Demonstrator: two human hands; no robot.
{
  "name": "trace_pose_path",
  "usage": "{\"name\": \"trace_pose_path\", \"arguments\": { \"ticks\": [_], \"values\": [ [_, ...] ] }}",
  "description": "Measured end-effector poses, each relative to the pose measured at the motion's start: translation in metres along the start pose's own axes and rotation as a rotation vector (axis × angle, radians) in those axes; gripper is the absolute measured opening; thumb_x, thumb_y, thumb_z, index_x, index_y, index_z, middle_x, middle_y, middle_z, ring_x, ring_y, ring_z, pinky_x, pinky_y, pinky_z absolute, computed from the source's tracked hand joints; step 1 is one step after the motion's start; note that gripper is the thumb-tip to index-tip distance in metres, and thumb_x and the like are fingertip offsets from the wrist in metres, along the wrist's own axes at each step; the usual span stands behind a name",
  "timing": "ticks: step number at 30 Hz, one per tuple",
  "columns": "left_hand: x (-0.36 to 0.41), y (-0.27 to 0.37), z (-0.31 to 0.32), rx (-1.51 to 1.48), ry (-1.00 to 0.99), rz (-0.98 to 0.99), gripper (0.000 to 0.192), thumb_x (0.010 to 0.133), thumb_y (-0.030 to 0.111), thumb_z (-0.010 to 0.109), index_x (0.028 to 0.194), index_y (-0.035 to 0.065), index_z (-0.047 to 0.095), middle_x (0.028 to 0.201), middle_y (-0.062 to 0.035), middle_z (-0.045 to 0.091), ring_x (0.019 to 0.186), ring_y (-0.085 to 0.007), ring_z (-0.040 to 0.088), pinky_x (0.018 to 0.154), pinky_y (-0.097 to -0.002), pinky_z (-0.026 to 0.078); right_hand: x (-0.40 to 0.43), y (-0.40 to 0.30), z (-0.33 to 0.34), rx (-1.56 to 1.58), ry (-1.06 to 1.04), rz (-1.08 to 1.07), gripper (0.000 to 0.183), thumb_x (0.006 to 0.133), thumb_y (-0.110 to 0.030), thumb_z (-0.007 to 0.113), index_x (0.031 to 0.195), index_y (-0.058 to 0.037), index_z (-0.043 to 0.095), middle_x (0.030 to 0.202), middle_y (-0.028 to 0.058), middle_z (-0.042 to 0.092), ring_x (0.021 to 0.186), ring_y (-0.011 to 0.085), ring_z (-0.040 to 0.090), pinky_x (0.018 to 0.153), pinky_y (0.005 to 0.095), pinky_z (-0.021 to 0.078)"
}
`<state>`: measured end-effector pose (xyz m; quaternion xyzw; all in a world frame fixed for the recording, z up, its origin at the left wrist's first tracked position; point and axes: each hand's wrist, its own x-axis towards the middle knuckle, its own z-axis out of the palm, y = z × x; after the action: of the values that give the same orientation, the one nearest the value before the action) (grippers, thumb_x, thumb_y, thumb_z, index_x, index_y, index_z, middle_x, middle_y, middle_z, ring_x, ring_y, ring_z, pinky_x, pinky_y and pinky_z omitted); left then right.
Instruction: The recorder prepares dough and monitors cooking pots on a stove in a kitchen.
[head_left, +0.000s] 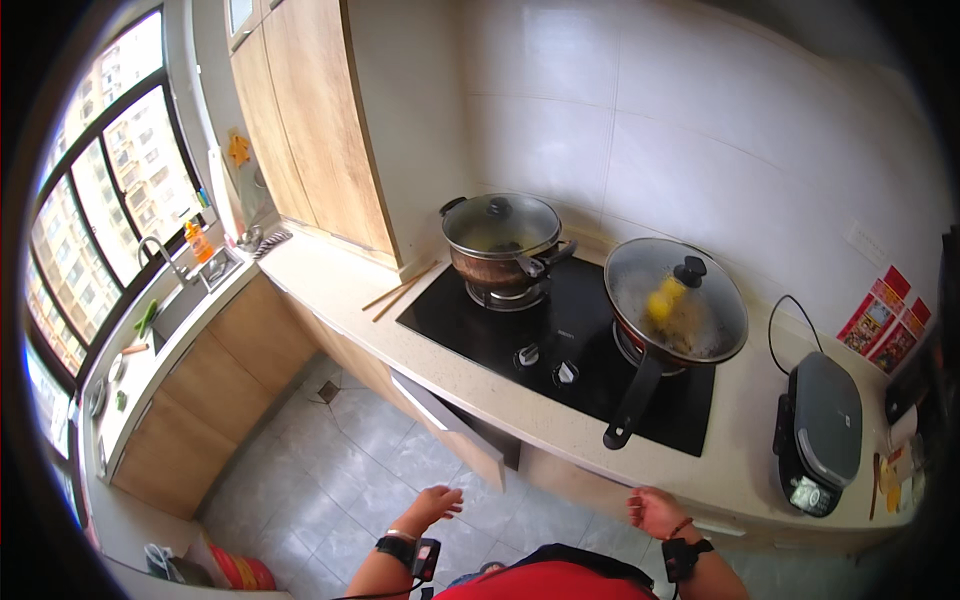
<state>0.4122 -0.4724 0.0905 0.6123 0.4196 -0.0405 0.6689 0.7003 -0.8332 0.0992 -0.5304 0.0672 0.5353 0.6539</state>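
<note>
My left hand (436, 505) hangs in the air before the counter, empty, its fingers loosely bent and apart. Closest to it is a wooden cabinet door (469, 450) that stands ajar below the cooktop. Near the counter's front edge is my right hand (657, 513), fingers curled, with nothing seen in it; whether it touches the cabinet front is unclear. Beyond it, a frying pan (631, 409) under a glass lid (720, 315) sits on the right burner, with yellow food (664, 300) inside. A lidded pot (480, 268) stands on the left burner of the black gas cooktop (465, 330).
Chopsticks (401, 291) lie left of the cooktop. A grey electric griddle (829, 420) with a cord stands at the right. Along the left run a sink (180, 311) with a faucet (161, 251), an orange bottle (198, 241) and green vegetables (148, 318). A red bag (236, 566) is on the floor.
</note>
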Motion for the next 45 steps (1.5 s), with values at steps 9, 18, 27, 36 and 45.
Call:
{"name": "trace_pose_path", "arguments": {
  "ticks": [9, 18, 27, 36, 45],
  "values": [
    [-0.078, -0.083, -0.076, -0.289, 0.308, -0.227, 0.038, 0.090, 0.032, 0.053, 0.104, -0.0038, 0.055, 0.098, -0.0142, 0.063, 0.085, -0.0260, 0.065, 0.069, -0.0348, 0.053, 0.048, -0.006, 0.117, -0.375, -0.544, 0.244, 0.027, 0.094, -0.016, 0.047, 0.118, -0.0040, 0.051, 0.109, 0.0089, 0.060, 0.092, 0.0164, 0.059, 0.080, 0.0297, 0.0483],
    [-0.065, -0.064, -0.204, -0.250, 0.348, -0.113, 0.033, 0.094, 0.027, 0.047, 0.102, -0.0044, 0.053, 0.099, -0.0170, 0.063, 0.087, -0.0287, 0.064, 0.073, -0.0366, 0.053, 0.109, 0.063, 0.260, -0.772, -0.932, 0.290, 0.053, 0.091, -0.025, 0.054, 0.138, -0.0065, 0.036, 0.135, 0.0099, 0.044, 0.122, 0.0174, 0.043, 0.101, 0.0294, 0.0323],
    [0.023, 0.096, -0.303, 0.271, 0.310, 0.344, 0.026, 0.083, 0.023, 0.064, 0.087, -0.0016, 0.069, 0.071, -0.0052, 0.066, 0.067, -0.0120, 0.058, 0.065, -0.0263, 0.047, 0.192, 0.081, 0.277, -1.681, -0.596, -0.259, 0.057, 0.085, -0.040, 0.056, 0.123, 0.0025, 0.048, 0.123, 0.0218, 0.049, 0.115, 0.0337, 0.046, 0.099, 0.0359, 0.0358],
    [0.090, 0.308, -0.227, 0.449, 0.074, 1.041, 0.021, 0.076, 0.008, 0.069, 0.094, 0.0006, 0.064, 0.087, -0.0110, 0.066, 0.082, -0.0210, 0.062, 0.074, -0.0294, 0.049, 0.212, 0.048, 0.266, -1.790, 0.069, -0.294, 0.060, 0.073, -0.043, 0.061, 0.113, 0.0017, 0.054, 0.125, 0.0195, 0.050, 0.117, 0.0332, 0.048, 0.099, 0.0417, 0.0374],
    [0.172, 0.458, -0.160, 0.738, 0.130, 1.216, 0.026, 0.077, 0.018, 0.068, 0.094, 0.0002, 0.062, 0.083, -0.0136, 0.064, 0.073, -0.0231, 0.062, 0.066, -0.0312, 0.049, 0.192, 0.011, 0.289, -1.526, -0.149, -0.186, 0.061, 0.077, -0.040, 0.061, 0.122, -0.0001, 0.050, 0.119, 0.0194, 0.056, 0.113, 0.0319, 0.051, 0.097, 0.0378, 0.0393]
  ]
}}
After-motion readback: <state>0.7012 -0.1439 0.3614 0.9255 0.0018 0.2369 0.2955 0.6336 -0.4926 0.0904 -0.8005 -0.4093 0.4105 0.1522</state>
